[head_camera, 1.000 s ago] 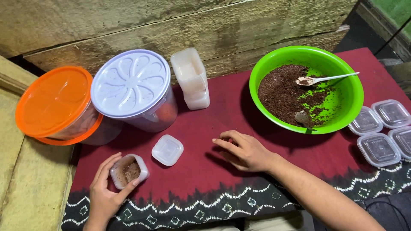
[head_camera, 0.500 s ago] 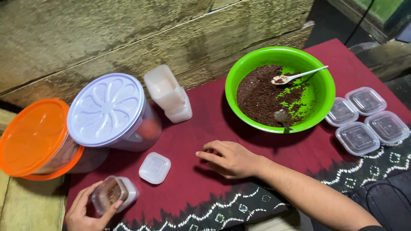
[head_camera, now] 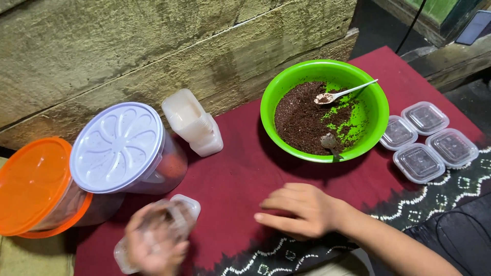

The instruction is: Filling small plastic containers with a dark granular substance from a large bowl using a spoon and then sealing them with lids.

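Counter (head_camera: 240, 174), red cloth, against a rough wall. Green bowl (head_camera: 324, 109) of dark crumb at 1 o'clock, two spoons in it. Lavender-lidded tub (head_camera: 118, 148) at 10 o'clock, orange-lidded tub (head_camera: 36, 184) beyond it at 9; a stack of empty small containers (head_camera: 193, 122) leans at 11. Four lidded small containers (head_camera: 424, 140) sit at 3 o'clock.

Your left hand (head_camera: 153, 243), 7 o'clock, blurred, grip closed around a small clear container (head_camera: 176, 220) with dark filling; a loose lid seems to lie just beside it, though I cannot tell. Your right hand (head_camera: 302, 210), 5 o'clock, rests flat on the cloth, grip open, holding nothing.

Judgement: keep the container level, steady it with the free hand, seat the lid squarely.
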